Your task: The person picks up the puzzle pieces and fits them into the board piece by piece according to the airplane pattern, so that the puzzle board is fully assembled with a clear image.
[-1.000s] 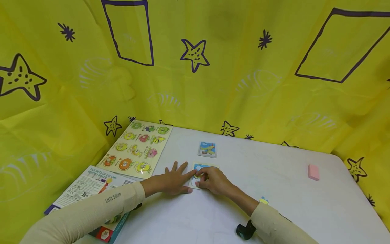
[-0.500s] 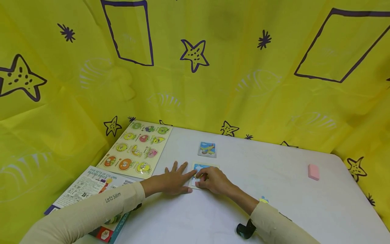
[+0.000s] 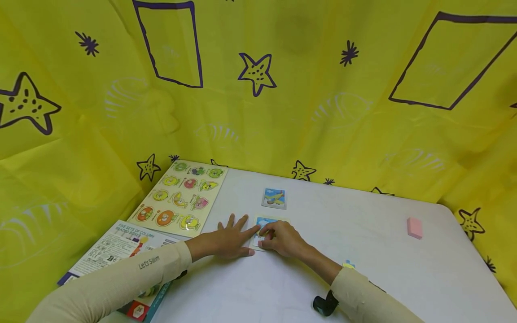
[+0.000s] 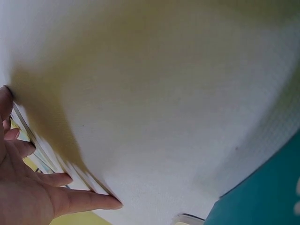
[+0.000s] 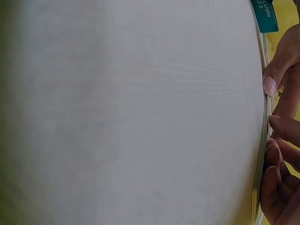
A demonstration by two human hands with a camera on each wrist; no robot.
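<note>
A small jigsaw board [image 3: 256, 246] with a pale rim and a blue sky picture lies on the table in the head view. My left hand [image 3: 231, 240] rests with fingers spread at its left side, the index finger reaching onto the board. Over the board, my right hand [image 3: 282, 238] has curled fingers and thumb that pinch a jigsaw piece [image 3: 261, 236]; the hand mostly hides it. Beyond the board lies a picture card of a yellow plane [image 3: 274, 198]. The left wrist view shows the left fingers [image 4: 89, 200] stretched out along the tabletop.
A fruit-picture board [image 3: 177, 197] and a boxed set [image 3: 117, 251] occupy the left side. One loose jigsaw piece [image 3: 349, 264] lies by the right forearm, near a black object [image 3: 325, 305]. A pink block [image 3: 414, 228] sits at the right; a yellow curtain [image 3: 258, 121] hangs behind.
Both hands stay in almost the same place. The right fingers shift very slightly over the board; everything else on the table looks unmoved.
</note>
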